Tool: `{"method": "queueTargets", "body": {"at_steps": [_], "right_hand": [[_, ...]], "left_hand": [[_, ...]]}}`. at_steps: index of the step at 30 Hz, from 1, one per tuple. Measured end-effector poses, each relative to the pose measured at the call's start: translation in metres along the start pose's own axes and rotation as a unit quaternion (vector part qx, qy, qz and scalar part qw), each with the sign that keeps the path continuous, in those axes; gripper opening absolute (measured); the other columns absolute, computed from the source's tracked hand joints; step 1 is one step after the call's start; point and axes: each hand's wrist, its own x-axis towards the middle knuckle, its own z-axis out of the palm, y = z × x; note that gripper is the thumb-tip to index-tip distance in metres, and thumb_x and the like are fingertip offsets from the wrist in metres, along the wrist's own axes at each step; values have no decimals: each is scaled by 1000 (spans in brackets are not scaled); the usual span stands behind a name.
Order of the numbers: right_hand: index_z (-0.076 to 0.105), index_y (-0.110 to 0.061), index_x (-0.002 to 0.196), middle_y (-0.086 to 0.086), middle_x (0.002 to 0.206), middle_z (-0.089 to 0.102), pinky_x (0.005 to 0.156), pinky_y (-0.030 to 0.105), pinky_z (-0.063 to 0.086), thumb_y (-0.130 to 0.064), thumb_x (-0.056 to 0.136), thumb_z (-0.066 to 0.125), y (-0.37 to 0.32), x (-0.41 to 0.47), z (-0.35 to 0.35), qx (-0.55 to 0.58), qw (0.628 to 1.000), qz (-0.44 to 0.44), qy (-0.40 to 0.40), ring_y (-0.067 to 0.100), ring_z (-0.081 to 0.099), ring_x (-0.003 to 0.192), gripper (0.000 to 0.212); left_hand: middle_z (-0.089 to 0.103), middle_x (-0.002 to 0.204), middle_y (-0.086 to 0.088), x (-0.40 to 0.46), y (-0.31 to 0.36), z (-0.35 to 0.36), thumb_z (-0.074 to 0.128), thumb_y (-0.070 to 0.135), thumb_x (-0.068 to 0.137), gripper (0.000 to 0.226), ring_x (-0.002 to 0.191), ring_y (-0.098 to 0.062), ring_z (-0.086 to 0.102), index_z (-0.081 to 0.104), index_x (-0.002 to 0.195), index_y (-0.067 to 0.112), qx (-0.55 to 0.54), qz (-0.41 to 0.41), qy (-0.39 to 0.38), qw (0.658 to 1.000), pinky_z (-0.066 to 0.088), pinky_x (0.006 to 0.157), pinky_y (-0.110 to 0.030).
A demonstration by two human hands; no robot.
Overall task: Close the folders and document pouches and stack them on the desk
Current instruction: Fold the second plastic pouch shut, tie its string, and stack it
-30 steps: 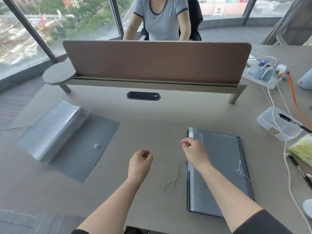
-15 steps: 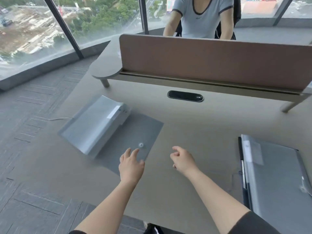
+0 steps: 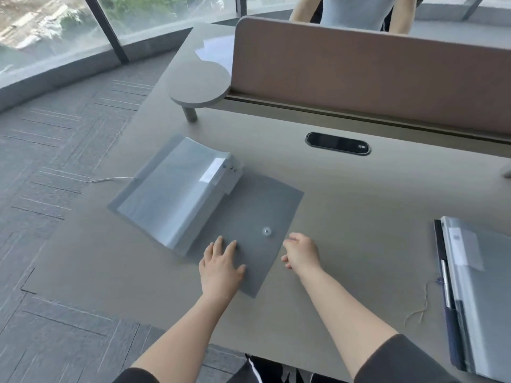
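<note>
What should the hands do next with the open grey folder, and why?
Probably lift the flat grey cover and fold it over the clear pages. The open folder lies spread on the desk, the left hand already rests on that cover, and the right hand hovers at its edge.

Bare desk lies between my open folder and the closed one; a divider blocks the far side.

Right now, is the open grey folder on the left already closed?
No, the grey folder lies open, its flap spread flat on the desk under the left hand.
</note>
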Motion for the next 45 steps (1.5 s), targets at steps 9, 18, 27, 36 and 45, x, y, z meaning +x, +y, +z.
{"method": "queueTargets", "body": {"at_steps": [9,18,27,36,45], "right_hand": [[57,-7,72,11,71,58,46,25,36,0,84,46,-14,8,29,153,983,94,40,21,48,45,17],[50,-11,69,6,61,46,46,24,36,-2,84,48,-16,17,30,223,960,160,57,18,38,45,17],[51,-12,98,8,76,67,40,19,31,-4,85,46,-14,18,32,123,990,62,14,18,40,35,16],[59,-19,104,10,77,74,40,20,37,-3,92,37,-24,12,7,65,995,-80,8,14,42,34,29],[61,-27,91,5,68,73,36,17,24,-4,96,43,-35,1,-64,132,974,-182,11,5,25,34,30]], "left_hand": [[31,151,3,10,-2,-8,61,52,81,67,135,-25,29,38,142,38,41,24,4,999,30,107,-36],[40,136,4,14,-2,-10,61,54,79,61,122,-25,37,43,135,38,51,41,16,998,33,100,-35],[39,141,4,14,-3,-9,45,54,90,51,125,-25,38,42,138,36,57,45,32,997,34,100,-34],[53,134,-7,23,2,-37,63,32,87,48,122,-33,47,56,132,16,-34,71,116,990,45,92,-42],[31,158,-9,28,21,-102,65,38,90,75,145,-28,24,30,152,13,-231,-15,194,953,26,115,-42]]}}
